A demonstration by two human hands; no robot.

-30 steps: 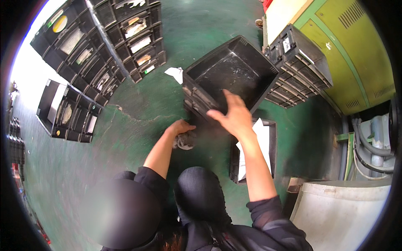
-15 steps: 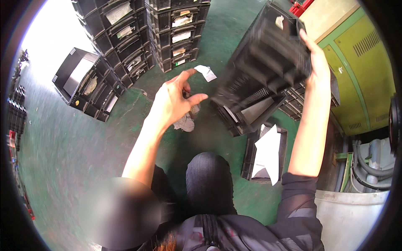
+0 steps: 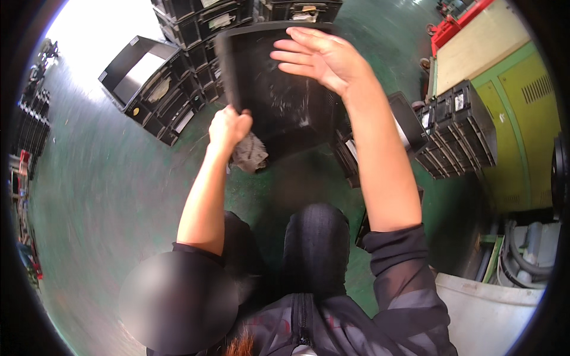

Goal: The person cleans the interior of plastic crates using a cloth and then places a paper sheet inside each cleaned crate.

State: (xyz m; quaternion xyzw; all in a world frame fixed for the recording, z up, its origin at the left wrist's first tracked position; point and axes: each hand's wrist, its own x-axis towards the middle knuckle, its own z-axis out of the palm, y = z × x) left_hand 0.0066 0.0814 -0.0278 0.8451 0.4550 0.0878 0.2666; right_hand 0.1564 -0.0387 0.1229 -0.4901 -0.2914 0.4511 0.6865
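I held a black crate (image 3: 279, 89) raised before me, my open right hand (image 3: 320, 56) flat against it, my left hand (image 3: 228, 127) clenching a grey rag (image 3: 249, 153) at its lower edge; its inside looked smudged, wiping seemingly unfinished.

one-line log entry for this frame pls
left hand: fist on grey rag, at black crate edge | right hand: open, flat against crate | crate: raised, tilted | floor: green

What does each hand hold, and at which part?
The left hand grips a grey rag, bunched at its top, and the black crate at its left rim. The right hand lies open and flat on the crate.
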